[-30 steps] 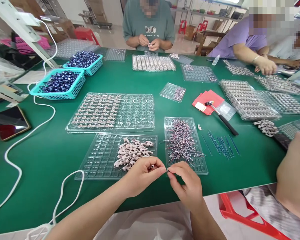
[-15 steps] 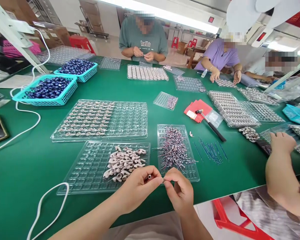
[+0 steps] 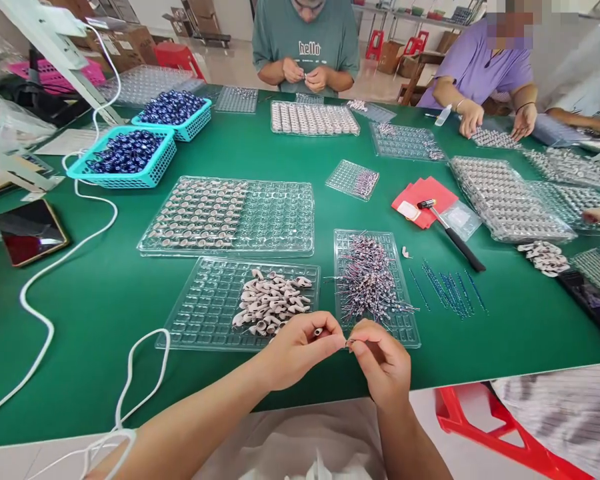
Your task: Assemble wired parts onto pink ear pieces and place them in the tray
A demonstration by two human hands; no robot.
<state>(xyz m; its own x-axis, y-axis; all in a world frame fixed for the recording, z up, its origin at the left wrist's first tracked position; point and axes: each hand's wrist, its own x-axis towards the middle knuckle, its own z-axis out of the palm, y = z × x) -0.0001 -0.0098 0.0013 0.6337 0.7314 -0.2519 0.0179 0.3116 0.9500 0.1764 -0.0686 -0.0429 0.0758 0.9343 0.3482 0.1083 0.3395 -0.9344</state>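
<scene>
My left hand is closed around a small pale hooked plastic shell, whose round opening shows between the fingers. Thumb and fingertips of my right hand pinch something tiny right against the left fingertips; what it is stays hidden. Just beyond my left hand, a heap of similar pale shells lies on a clear compartment tray. Past my right hand, a second clear tray carries a pile of small parts with thin wire leads.
A larger clear tray is partly filled with shells. Turquoise baskets hold dark blue glossy parts. A black-handled hammer, red packets, blue strips, a phone and a white cable lie around. Co-workers sit opposite.
My view has turned, so the table appears shifted right and up. Both hands keep their fingertips together. At the right, a co-worker's arm has drawn back almost out of view.
</scene>
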